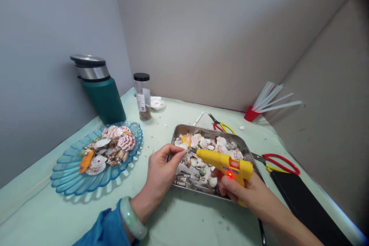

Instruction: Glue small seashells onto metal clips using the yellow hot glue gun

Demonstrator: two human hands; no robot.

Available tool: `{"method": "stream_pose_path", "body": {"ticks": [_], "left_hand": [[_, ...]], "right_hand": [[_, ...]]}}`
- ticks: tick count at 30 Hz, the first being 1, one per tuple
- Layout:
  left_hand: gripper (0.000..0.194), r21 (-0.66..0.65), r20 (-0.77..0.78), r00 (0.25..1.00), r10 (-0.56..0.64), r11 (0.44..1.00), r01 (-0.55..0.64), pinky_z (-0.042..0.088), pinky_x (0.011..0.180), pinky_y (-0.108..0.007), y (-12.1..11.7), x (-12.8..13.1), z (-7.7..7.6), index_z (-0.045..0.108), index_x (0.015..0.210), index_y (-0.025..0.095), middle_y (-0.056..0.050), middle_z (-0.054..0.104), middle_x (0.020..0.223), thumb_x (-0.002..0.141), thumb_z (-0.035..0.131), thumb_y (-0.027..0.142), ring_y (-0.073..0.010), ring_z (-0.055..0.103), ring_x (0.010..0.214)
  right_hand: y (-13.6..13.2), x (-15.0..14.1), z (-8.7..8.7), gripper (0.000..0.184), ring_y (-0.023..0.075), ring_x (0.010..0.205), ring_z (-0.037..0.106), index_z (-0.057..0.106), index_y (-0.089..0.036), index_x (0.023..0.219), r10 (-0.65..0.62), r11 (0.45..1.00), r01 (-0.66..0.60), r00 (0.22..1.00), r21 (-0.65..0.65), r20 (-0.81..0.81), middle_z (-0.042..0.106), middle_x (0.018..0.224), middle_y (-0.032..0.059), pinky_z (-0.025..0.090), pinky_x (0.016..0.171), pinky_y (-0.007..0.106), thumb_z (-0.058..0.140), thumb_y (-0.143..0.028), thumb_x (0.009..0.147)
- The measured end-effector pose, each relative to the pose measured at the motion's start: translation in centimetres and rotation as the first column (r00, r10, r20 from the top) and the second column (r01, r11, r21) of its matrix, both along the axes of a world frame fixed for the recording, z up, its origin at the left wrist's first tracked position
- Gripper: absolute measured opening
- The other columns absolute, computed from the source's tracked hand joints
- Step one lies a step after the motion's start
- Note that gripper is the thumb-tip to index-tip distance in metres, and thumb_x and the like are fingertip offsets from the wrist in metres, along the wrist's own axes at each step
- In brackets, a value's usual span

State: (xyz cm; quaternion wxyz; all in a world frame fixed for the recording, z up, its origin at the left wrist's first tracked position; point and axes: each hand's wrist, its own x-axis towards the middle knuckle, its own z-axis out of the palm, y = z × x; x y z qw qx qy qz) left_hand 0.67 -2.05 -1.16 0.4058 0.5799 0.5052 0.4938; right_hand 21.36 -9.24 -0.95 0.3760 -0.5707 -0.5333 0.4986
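My right hand (232, 188) is wrapped round a yellow hot glue gun (221, 160) with a lit red light on its side. Its nozzle points left, close to the fingertips of my left hand (165, 165). Thumb and forefinger of that hand are pinched together on something too small to make out. Both hands are over or beside a metal tray (180, 127) that holds seashells (203, 143) and, toward its near left side, metal hair clips (184, 180). A green bangle (132, 217) circles my left wrist.
Left stands a blue scalloped plate (65, 173) of shells, with a teal bottle (103, 98) behind. A black-lidded jar (142, 96) is at the back. Rightward are pliers (220, 125), scissors (279, 162), a black slab (305, 200) and a red cup (251, 114) of glue sticks.
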Motion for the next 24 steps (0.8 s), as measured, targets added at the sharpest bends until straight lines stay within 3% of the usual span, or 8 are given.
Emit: {"method": "stream_pose_path", "body": {"ticks": [13, 24], "left_hand": [[0.009, 0.017, -0.003, 1.000, -0.007, 1.000, 0.007, 0.048, 0.070, -0.026, -0.09, -0.01, 0.00, 0.069, 0.069, 0.017, -0.001, 0.071, 0.070, 0.072, 0.066, 0.026, -0.0170, 0.064, 0.071], [0.008, 0.032, -0.027, 1.000, -0.003, 0.999, 0.004, 0.049, 0.069, -0.026, 0.18, 0.02, -0.05, 0.069, 0.068, 0.018, -0.001, 0.072, 0.070, 0.071, 0.066, 0.025, -0.0173, 0.065, 0.070]], "right_hand": [[0.00, -0.30, 0.46, 0.045, 0.0094, 0.049, 0.044, 0.062, -0.015, 0.093, -0.003, 1.000, 0.003, 1.000, -0.004, 0.007, 0.058, 0.064, 0.0002, 0.037, 0.047, 0.023, 0.061, -0.056, 0.077], [-0.06, -0.24, 0.55, 0.039, 0.0107, 0.051, 0.043, 0.063, -0.017, 0.090, 0.019, 0.999, -0.018, 0.999, -0.026, 0.039, 0.058, 0.065, 0.0008, 0.035, 0.050, 0.025, 0.059, -0.054, 0.080]]}}
